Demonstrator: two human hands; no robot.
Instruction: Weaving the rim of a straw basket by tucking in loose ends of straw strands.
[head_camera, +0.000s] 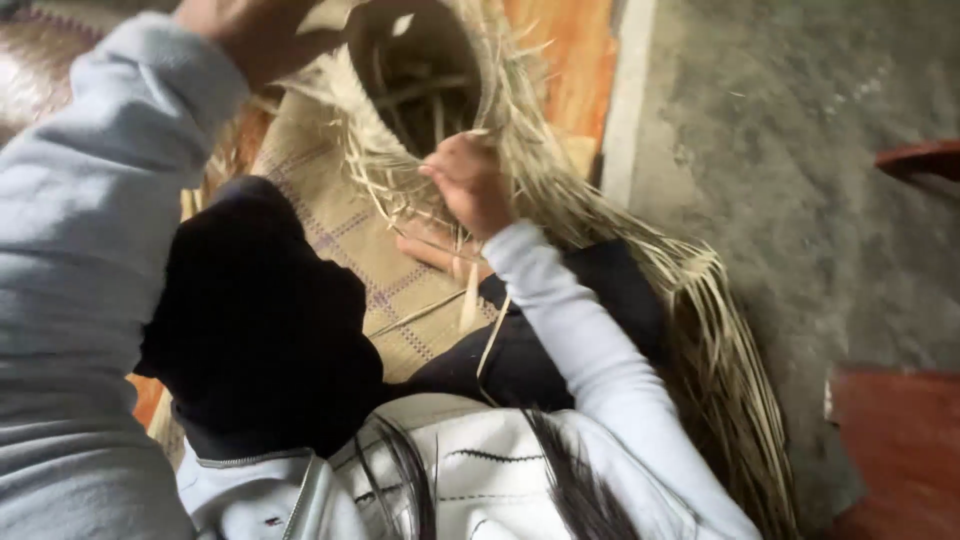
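Gray sleeve (70, 250) is closest; the right hand (468, 185) pinches straw strips (400, 195) on a woven basket (420, 70), fingers shut tight.

We see a half-woven basket of pale dried straw (420, 90) in the upper middle of the frame, its dark round opening tilted toward us. Loose, unwoven strands fan from its rim and sweep down the right side. Below it, toward the centre, lies a flat woven tan mat with purple checked lines (350, 240).
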